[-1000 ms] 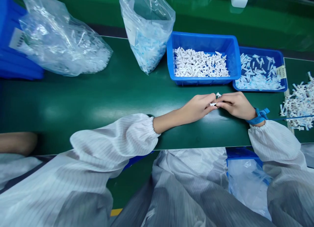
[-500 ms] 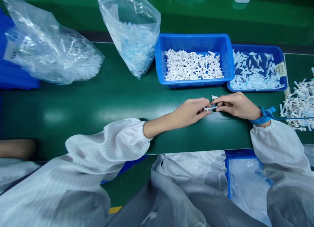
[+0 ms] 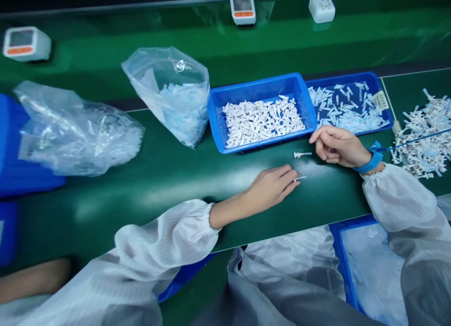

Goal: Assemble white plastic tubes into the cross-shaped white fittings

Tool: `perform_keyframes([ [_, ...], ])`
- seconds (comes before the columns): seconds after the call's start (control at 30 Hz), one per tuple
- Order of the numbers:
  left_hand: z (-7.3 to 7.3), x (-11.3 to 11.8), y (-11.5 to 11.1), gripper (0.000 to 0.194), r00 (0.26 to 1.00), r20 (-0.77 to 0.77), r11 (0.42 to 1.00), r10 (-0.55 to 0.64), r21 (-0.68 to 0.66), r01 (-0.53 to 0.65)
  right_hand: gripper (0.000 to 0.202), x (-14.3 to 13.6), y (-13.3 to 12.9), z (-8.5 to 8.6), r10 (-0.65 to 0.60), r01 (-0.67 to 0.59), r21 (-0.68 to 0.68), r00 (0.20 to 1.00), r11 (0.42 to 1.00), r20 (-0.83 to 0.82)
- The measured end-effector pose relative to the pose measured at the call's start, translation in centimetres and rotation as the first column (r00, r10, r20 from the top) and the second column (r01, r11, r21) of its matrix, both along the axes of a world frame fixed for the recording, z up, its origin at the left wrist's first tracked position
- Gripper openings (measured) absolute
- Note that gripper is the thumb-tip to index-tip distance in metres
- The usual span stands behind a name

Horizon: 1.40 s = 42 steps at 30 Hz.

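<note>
My left hand is low over the green table, its fingertips closed on a small white plastic fitting with a clear, bluish tube end. A similar white fitting with a tube lies loose on the table just beyond those fingers. My right hand, with a blue strap at the wrist, hovers in front of the blue trays. Its fingers are loosely bent and apart, and I see nothing in them. White fittings fill the deep blue bin; bluish-clear tube pieces lie in the shallower blue tray.
A pile of joined pieces lies at the right, crossed by a blue cord. Two clear bags of parts, one upright and one slumped, stand at the left. Small white devices line the back. Another person's arm reaches in lower left.
My hands have separated: the right has drawn away from the left and now hovers by the trays. The left keeps a fitting in its fingertips. The camera view has tilted up.
</note>
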<state>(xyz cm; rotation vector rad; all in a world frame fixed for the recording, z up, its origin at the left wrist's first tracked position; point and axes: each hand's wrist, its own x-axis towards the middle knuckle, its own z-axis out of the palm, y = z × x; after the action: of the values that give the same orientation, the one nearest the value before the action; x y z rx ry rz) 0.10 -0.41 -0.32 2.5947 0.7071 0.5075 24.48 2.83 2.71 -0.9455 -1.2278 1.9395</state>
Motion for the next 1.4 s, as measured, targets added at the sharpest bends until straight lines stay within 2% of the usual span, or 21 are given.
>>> perform_keyframes([
  [0.1, 0.1, -0.1, 0.0, 0.031, 1.0, 0.019, 1.0, 0.001, -0.002, -0.001, 0.034, 0.4, 0.3, 0.2, 0.254, -0.254, -0.018, 0.967, 0.967, 0.018],
  [0.2, 0.2, -0.2, 0.1, 0.028, 0.998, 0.056, 0.999, 0.028, -0.04, -0.026, 0.037, 0.9, 0.9, 0.3, 0.494, -0.495, -0.017, 0.864, 0.869, 0.102],
  [0.27, 0.2, -0.2, 0.1, 0.023, 0.995, 0.088, 0.998, 0.043, -0.051, -0.038, 0.039, 1.1, 1.3, 0.3, 0.593, -0.601, -0.004, 0.787, 0.799, 0.168],
  [0.33, 0.3, -0.2, 0.1, 0.019, 0.993, 0.105, 0.998, 0.058, -0.026, -0.056, 0.041, 1.3, 1.6, 0.4, 0.642, -0.661, 0.019, 0.734, 0.75, 0.22],
  [0.4, 0.3, -0.2, 0.0, 0.016, 0.991, 0.099, 0.996, 0.085, 0.027, -0.088, 0.041, 1.3, 1.7, 0.5, 0.653, -0.68, 0.037, 0.716, 0.732, 0.245],
  [0.53, 0.1, -0.2, -0.1, 0.018, 0.99, 0.062, 0.982, 0.13, 0.13, -0.137, 0.04, 1.1, 1.6, 0.5, 0.654, -0.681, 0.044, 0.718, 0.731, 0.236],
  [0.73, 0.0, -0.2, 0.0, 0.025, 0.99, 0.032, 0.973, 0.139, 0.183, -0.142, 0.046, 0.9, 1.6, 0.4, 0.683, -0.71, 0.092, 0.7, 0.699, 0.208],
  [0.87, 0.2, -0.2, 0.0, 0.021, 0.985, 0.154, 0.97, 0.084, 0.214, -0.116, 0.046, 0.6, 1.7, 0.7, 0.753, -0.781, 0.087, 0.621, 0.619, 0.216],
  [0.97, 0.5, -0.3, 0.4, 0.019, 0.973, 0.225, 0.934, 0.05, 0.334, -0.125, 0.046, 0.6, 1.8, 0.9, 0.801, -0.83, 0.077, 0.554, 0.552, 0.228],
  [1.03, 1.0, -0.4, 1.0, 0.019, 0.97, 0.237, 0.902, 0.052, 0.406, -0.147, 0.047, 0.6, 1.8, 1.0, 0.803, -0.831, 0.067, 0.551, 0.552, 0.229],
  [1.1, 1.9, -0.3, 1.9, 0.02, 0.967, 0.24, 0.879, 0.088, 0.437, -0.188, 0.046, 0.6, 1.8, 1.0, 0.789, -0.815, 0.062, 0.575, 0.576, 0.216],
  [1.17, 3.1, 0.0, 3.2, 0.021, 0.96, 0.234, 0.879, 0.153, 0.411, -0.24, 0.046, 0.5, 1.8, 1.0, 0.78, -0.802, 0.059, 0.592, 0.594, 0.203],
  [1.27, 4.9, 1.0, 5.7, 0.028, 0.951, 0.171, 0.915, 0.257, 0.274, -0.296, 0.046, 0.4, 1.8, 1.1, 0.789, -0.811, 0.047, 0.58, 0.583, 0.203],
  [1.4, 6.0, 2.9, 9.1, 0.022, 0.975, -0.073, 0.971, 0.211, 0.134, -0.2, 0.046, 0.3, 1.8, 1.3, 0.786, -0.811, 0.03, 0.576, 0.585, 0.225],
])
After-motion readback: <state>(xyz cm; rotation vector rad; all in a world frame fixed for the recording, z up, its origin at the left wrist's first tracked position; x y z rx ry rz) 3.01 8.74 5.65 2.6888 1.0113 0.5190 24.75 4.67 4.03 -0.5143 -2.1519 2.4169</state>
